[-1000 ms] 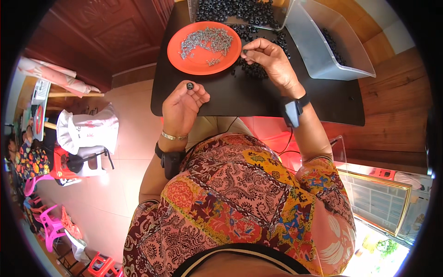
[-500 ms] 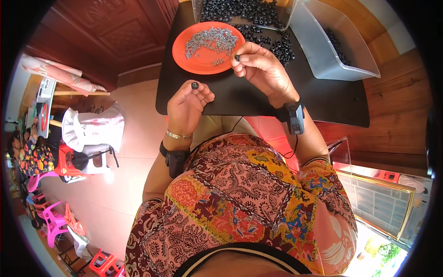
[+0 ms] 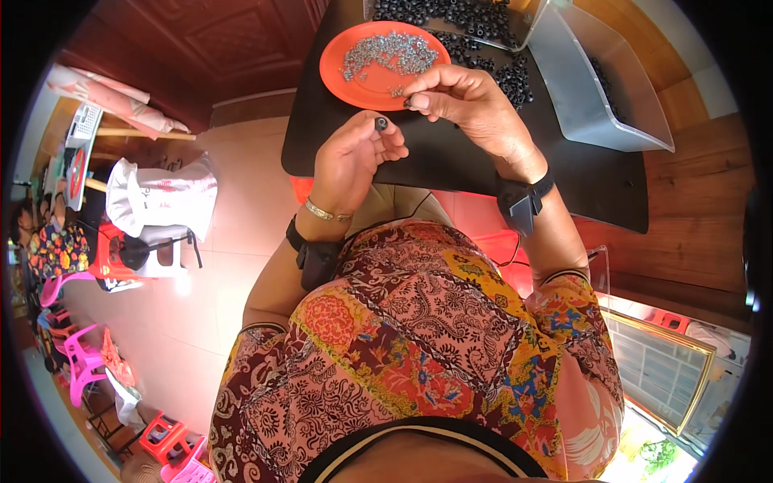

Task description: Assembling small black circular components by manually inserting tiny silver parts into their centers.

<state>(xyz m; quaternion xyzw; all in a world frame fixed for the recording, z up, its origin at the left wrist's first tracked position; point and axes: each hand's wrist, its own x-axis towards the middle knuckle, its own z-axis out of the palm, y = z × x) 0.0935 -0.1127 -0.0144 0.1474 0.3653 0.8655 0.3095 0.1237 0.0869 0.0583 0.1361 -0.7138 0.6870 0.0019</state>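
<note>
My left hand (image 3: 358, 161) is raised at the table's near edge, its thumb and forefinger closed on a small black plastic knob-like piece (image 3: 381, 124) with a hole in its end. To its right, my right hand (image 3: 479, 113) pinches a small dark piece (image 3: 409, 103) between thumb and forefinger; the fingertips mostly hide it. The two pieces are close but apart. Just beyond my hands, an orange-red round plate (image 3: 334, 76) carries many tiny silvery metal parts (image 3: 390, 52).
The black table (image 3: 592, 181) holds a loose heap of black pieces (image 3: 511, 84). Behind them stands a clear bin (image 3: 527, 28) with more black pieces. A translucent bin (image 3: 580, 105) is at the right. Red stools (image 3: 165, 435) and a white bag (image 3: 161, 193) are to the left.
My hands have drawn together: the left with its black piece moved right, and the right came slightly nearer and left. The whole view has shifted a little.
</note>
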